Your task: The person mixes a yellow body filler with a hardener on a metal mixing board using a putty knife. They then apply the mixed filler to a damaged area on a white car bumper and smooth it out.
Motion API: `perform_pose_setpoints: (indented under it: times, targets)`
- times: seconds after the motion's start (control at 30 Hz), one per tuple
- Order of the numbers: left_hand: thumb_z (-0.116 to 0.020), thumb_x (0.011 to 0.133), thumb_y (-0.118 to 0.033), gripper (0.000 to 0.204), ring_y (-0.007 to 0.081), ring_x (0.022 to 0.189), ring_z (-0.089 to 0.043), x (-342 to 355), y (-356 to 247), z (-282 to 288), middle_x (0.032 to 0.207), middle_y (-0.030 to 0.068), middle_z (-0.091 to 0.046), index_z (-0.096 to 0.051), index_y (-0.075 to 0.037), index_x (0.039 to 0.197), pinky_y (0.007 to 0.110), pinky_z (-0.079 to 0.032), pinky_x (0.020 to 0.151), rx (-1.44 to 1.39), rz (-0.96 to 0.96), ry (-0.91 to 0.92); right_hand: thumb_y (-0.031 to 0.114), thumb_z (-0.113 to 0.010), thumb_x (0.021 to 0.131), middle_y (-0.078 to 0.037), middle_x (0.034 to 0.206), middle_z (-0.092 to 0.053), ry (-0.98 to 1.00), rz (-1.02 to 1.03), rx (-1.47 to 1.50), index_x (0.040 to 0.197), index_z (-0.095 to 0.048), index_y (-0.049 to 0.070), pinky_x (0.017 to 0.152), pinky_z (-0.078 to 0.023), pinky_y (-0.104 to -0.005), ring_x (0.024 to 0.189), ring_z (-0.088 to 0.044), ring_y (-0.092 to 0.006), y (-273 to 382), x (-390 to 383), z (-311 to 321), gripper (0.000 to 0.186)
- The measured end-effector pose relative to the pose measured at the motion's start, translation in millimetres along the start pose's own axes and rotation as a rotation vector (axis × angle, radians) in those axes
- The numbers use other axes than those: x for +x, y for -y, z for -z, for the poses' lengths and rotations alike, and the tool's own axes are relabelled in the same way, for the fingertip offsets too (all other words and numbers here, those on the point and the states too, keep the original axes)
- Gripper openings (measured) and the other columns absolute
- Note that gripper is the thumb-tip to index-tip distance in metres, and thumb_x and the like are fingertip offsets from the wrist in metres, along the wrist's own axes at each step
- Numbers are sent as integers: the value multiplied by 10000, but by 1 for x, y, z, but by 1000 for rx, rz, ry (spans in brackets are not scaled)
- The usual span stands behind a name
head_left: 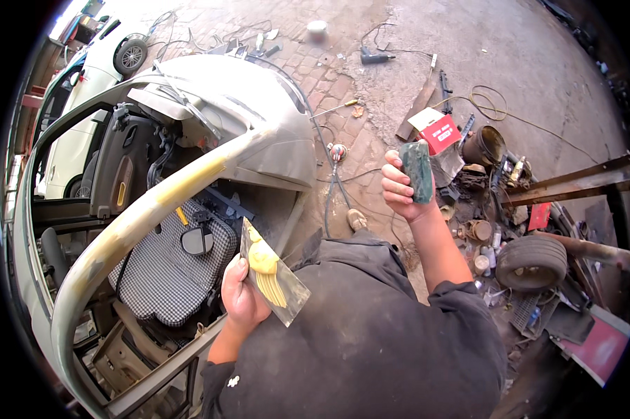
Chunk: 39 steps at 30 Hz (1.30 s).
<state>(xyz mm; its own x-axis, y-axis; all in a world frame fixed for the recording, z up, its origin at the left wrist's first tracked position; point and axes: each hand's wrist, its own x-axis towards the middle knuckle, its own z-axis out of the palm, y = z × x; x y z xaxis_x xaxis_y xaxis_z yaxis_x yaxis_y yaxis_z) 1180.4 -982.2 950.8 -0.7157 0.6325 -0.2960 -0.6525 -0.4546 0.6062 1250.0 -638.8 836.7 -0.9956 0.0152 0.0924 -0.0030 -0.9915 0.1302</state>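
Note:
My left hand (241, 297) grips a flat, thin mixing plate (295, 302) by its edge. On the plate lies a lump of yellow putty (262, 258), with ridged streaks trailing below it. Raised at the right, my right hand (407, 188) is closed around a dark green, worn, rectangular spreader (417, 173). To my left stands a car body, its curved pillar (147, 209) smeared with yellowish filler along the upper stretch. Neither hand touches the car.
Inside the car is a checked seat (168, 272) with a mirror on it. Cables, a power tool (376, 56) and a red box (439, 133) lie on the ground. At the right are a tyre (531, 264), a rusty can (484, 145) and scrap beside a metal beam (573, 178).

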Motion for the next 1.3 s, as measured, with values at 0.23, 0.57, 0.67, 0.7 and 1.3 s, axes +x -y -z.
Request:
perform_pose_setpoints:
  times: [0.23, 0.57, 0.67, 0.7, 1.3]
  targets:
    - [-421, 988, -190, 335, 259, 1052, -639, -6, 2, 5, 1157, 146, -650, -540, 22, 1218, 395, -501, 941, -59, -18, -10, 323, -474, 1008, -64, 733, -471, 113, -104, 28, 1116, -444, -15, 411, -448, -250, 534, -503, -145, -21, 19, -26, 356]
    - [-417, 988, -188, 349, 265, 1061, -639, -13, 8, 10, 1166, 150, -650, -532, 25, 1239, 404, -501, 955, -49, -46, -25, 311, -469, 1025, -86, 809, -479, 20, -57, -88, 1056, -472, 0, 504, -470, -257, 638, -502, -164, -28, 23, -39, 313]
    - [-421, 986, -192, 349, 264, 1054, -642, -12, 10, 4, 1155, 148, -654, -536, 26, 1232, 405, -502, 953, -101, -15, -53, 282, -436, 1043, -66, 807, -466, -292, 196, -187, 986, -501, 26, 628, -494, -292, 689, -497, -161, -38, 26, -42, 270]
    - [-427, 982, -196, 351, 264, 1045, -644, -12, 11, 2, 1142, 152, -657, -538, 30, 1226, 405, -503, 951, -86, -25, -64, 226, -433, 1046, -68, 916, -554, -207, 171, -230, 1047, -540, 33, 785, -505, -340, 822, -568, -183, -36, 25, -38, 220]
    - [-452, 1024, -157, 310, 140, 935, -575, 6, -2, -24, 1082, 80, -606, -511, 68, 1230, 293, -462, 833, 416, -451, -210, -63, -624, 892, -155, 1035, -647, 116, 754, -1776, 1147, -604, -39, 840, -490, -318, 926, -623, -234, -77, 27, -94, 257]
